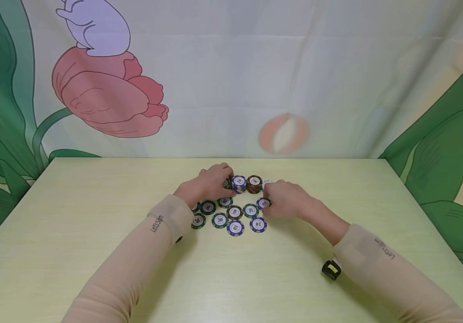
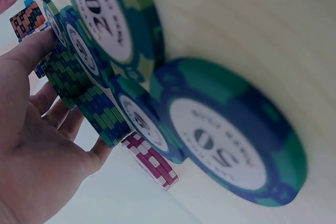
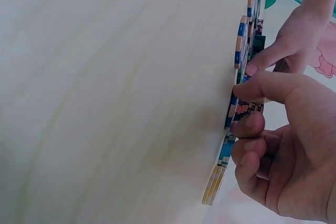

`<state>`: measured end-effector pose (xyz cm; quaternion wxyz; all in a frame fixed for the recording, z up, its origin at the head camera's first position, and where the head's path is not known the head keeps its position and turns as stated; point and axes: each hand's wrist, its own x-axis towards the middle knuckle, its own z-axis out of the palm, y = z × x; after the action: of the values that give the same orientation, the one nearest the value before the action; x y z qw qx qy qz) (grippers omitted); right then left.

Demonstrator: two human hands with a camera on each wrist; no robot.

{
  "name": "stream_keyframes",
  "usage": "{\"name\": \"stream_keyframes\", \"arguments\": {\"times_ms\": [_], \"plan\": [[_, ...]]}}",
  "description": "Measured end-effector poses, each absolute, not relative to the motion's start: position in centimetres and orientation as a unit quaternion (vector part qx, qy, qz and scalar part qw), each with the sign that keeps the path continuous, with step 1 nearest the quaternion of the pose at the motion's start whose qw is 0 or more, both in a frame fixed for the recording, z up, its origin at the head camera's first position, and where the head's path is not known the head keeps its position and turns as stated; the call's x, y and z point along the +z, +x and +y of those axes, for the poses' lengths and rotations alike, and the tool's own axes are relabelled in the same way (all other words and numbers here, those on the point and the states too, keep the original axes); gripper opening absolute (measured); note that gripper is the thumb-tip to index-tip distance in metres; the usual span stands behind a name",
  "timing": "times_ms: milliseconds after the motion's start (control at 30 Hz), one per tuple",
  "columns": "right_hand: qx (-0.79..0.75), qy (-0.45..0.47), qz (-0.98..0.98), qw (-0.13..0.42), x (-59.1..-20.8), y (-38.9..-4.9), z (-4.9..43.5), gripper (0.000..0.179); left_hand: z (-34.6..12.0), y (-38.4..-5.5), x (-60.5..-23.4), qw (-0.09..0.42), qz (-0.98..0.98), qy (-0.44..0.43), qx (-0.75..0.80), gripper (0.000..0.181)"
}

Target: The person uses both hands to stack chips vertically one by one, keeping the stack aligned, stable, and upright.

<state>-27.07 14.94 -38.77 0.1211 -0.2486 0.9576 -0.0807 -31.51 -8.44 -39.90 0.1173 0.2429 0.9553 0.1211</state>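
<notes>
My left hand [image 1: 211, 181] curls round a stack of green poker chips [image 2: 65, 77], thumb in front and fingers behind. Just right of it stand a blue 10 chip stack [image 1: 239, 183] and a dark 100 chip stack [image 1: 254, 184]. My right hand [image 1: 290, 199] pinches the edge of a blue 10 poker chip [image 1: 263, 203] at the right of the loose chips. Several loose chips lie flat nearer me, among them a green 20 chip [image 1: 220, 220] and a dark 100 chip [image 1: 234, 212].
In the left wrist view, a green-and-blue stack [image 2: 105, 116] and a magenta-and-white stack [image 2: 152, 161] continue the row. Light blue [image 3: 226, 149] and yellow [image 3: 214, 184] stacks stand at its right end. A printed curtain [image 1: 223, 89] hangs behind the table [image 1: 94, 202].
</notes>
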Motion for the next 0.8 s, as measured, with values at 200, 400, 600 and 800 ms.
{"name": "stream_keyframes", "arguments": {"times_ms": [200,400,600,800], "plan": [[-0.091,-0.253,0.955,0.123,-38.9,-27.3,15.2,0.028,-8.4,-31.6,-39.9,0.116,0.955,0.243,0.121,0.054],[-0.117,-0.256,0.954,0.105,-38.8,-27.7,15.2,0.032,-8.4,-31.6,-39.9,0.113,0.956,0.244,0.120,0.053],[-0.143,-0.260,0.952,0.076,-38.7,-27.9,14.4,0.039,-8.3,-31.5,-39.7,0.116,0.956,0.243,0.116,0.051],[-0.155,-0.267,0.950,0.054,-38.7,-28.3,13.4,0.042,-8.1,-31.3,-39.5,0.116,0.957,0.245,0.103,0.049]]}}
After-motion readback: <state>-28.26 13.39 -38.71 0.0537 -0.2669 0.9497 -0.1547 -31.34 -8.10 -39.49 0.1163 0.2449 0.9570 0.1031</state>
